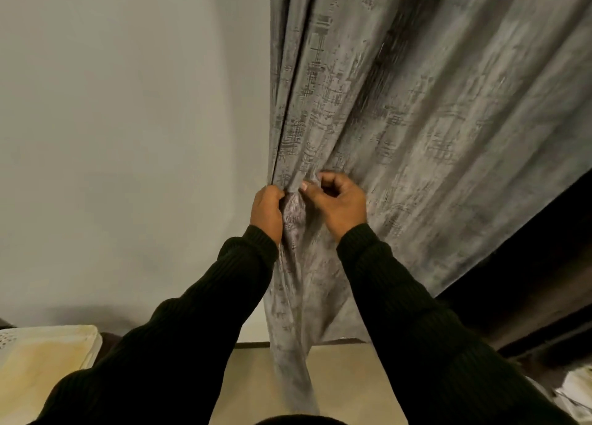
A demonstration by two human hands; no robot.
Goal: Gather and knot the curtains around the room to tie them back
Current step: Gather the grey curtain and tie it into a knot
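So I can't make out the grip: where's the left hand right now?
In the head view, the left hand grips the gathered curtain at its wall-side edge, just left of the right hand.

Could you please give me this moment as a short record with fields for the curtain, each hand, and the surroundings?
curtain: grey patterned curtain, hanging, folds drawn in to a bunch between the hands
left hand: left hand grips the gathered bunch from the left
right hand: right hand has its fingers curled, pinching folds at the top of the bunch
knot: none visible yet
wall: pale wall left of the curtain
sleeves: dark ribbed sleeves on both arms
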